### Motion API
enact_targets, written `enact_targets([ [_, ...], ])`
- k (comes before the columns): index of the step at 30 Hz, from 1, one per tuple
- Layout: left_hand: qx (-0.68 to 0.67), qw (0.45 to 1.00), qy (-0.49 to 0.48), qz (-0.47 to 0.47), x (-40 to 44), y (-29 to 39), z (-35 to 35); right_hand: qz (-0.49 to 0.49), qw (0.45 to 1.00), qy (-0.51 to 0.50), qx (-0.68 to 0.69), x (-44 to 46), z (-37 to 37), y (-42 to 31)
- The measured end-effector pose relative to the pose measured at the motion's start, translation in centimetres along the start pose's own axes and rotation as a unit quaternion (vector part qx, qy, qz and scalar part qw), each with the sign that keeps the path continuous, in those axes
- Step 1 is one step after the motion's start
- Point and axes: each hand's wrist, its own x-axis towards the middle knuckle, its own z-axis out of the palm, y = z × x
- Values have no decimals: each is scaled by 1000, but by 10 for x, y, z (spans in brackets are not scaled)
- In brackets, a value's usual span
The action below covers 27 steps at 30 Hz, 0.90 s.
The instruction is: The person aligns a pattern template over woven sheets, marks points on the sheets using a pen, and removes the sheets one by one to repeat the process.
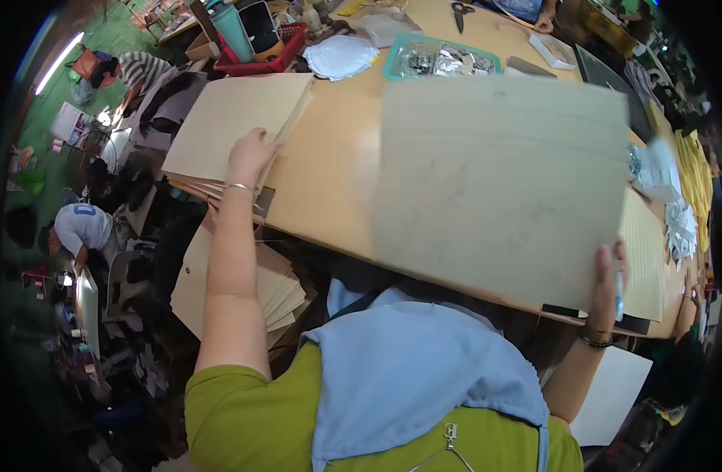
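Two bare hands over the wooden table [337, 149]. Right hand [605, 287] has the grey board [495, 185] near its lower right corner, narrow grip on the edge. Slim pale item [619, 299] at the same hand; can't tell if it's gripped. Board is blurred, spans the right half of the table front; can't tell if any of it touches down. Left hand [252, 156] sits on the right side of the tan sheet stack [219, 118], fingers bent at the edge; can't tell if they're pinching a sheet. Ribbed yellowish stack [646, 256] shows just right of the board. Teal tray [390, 64] with shiny packets just behind the board; red basket [255, 68] behind the tan stack.
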Motion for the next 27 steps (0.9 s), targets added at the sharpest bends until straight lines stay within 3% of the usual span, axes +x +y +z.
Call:
enact_targets([
  [2, -54, 998, -3, 22, 6, -13, -3, -43, 996, 2, 83, 11, -35, -3],
  [5, -109, 989, -101, 18, 26, -30, -8, -115, 987, 7, 111, 20, -68, -18],
  [8, -23, 995, -95, 11, 34, -22, -13, -150, 971, 118, 145, 27, -91, -14],
  [9, -118, 985, -123, 21, 32, -14, -8, -201, 958, 163, 122, 28, -92, -10],
  [11, -300, 936, -183, 30, -9, 40, -14, -191, 950, 230, 86, 30, -104, -8],
  [13, -454, 831, -311, 76, -51, 92, -9, -168, 943, 270, 100, 30, -110, -11],
  [15, -365, 843, -311, 243, -66, 111, 17, -135, 933, 289, 169, 33, -107, -23],
  [17, -124, 924, -169, 321, -69, 108, 33, -163, 937, 273, 142, 37, -120, -11],
  [18, 2, 933, -92, 349, -68, 108, 40, -177, 939, 265, 128, 39, -127, -5],
  [22, 23, 940, -115, 322, -66, 109, 65, -76, 966, 196, 151, 33, -126, -4],
  [24, 23, 930, -116, 349, -70, 121, 70, -56, 990, 116, 59, 36, -145, 22],
  [27, -8, 919, -106, 378, -76, 148, 80, -57, 998, 32, 22, 28, -111, 22],
])
